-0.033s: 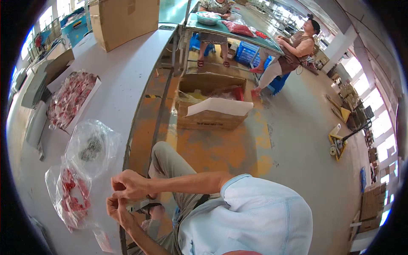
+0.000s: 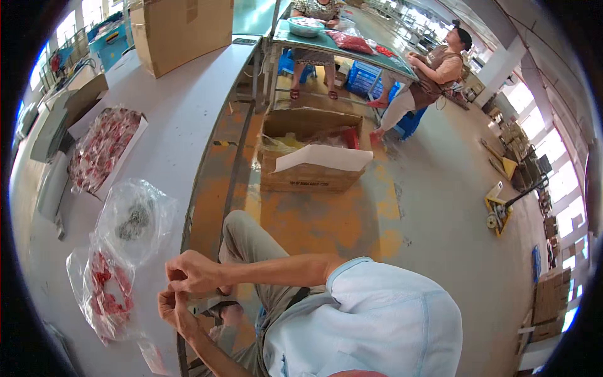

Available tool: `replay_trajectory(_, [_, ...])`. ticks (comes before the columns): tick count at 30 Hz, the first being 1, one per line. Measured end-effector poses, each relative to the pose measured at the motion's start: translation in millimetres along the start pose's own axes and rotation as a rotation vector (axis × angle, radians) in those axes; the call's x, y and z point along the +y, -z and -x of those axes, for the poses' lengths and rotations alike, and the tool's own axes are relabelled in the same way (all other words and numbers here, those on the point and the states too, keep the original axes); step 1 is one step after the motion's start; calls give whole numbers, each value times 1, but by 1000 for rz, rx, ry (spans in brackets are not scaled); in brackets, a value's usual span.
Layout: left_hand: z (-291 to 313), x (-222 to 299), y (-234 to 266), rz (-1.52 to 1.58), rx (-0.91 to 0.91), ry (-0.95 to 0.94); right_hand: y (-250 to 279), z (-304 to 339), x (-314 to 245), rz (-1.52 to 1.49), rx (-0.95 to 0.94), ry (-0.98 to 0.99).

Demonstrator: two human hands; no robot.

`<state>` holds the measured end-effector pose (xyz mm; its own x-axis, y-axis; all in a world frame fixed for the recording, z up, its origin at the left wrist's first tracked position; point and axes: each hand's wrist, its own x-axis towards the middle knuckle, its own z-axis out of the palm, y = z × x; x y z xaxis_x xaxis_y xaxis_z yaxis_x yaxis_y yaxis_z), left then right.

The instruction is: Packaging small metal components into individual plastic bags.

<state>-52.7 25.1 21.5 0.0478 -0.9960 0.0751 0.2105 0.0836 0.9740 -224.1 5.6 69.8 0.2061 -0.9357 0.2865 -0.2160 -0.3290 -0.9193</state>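
Observation:
Both hands meet at the near edge of the pale table [image 2: 166, 147], fingertips pinched together and touching. My right hand [image 2: 196, 271] is the upper one, its fingers curled. Just below it is my left hand [image 2: 177, 312], also closed in a pinch. Whatever lies between the fingertips is too small or hidden to make out. Beside them on the table rests a clear plastic bag of small grey pieces [image 2: 134, 224]. Against it lies an open clear bag of red pieces [image 2: 103, 276]. A small clear packet [image 2: 152, 357] sits closer to the table's lower edge.
Farther along stand an open white box of red-and-clear packets [image 2: 105, 147] and a large cardboard carton [image 2: 185, 34]. An open carton [image 2: 311, 179] is on the floor. Two people work at a green table [image 2: 370, 56]. A yellow pallet jack [image 2: 499, 217] stands right.

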Motion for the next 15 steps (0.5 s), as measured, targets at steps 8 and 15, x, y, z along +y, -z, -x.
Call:
replay_trajectory(8, [-11, 1, -22, -130, -50, 118, 24, 0, 11, -72, 31, -117])
replay_trajectory(15, [-16, -4, -19, -110, -158, 104, 30, 2, 21, 47, -4, -82])
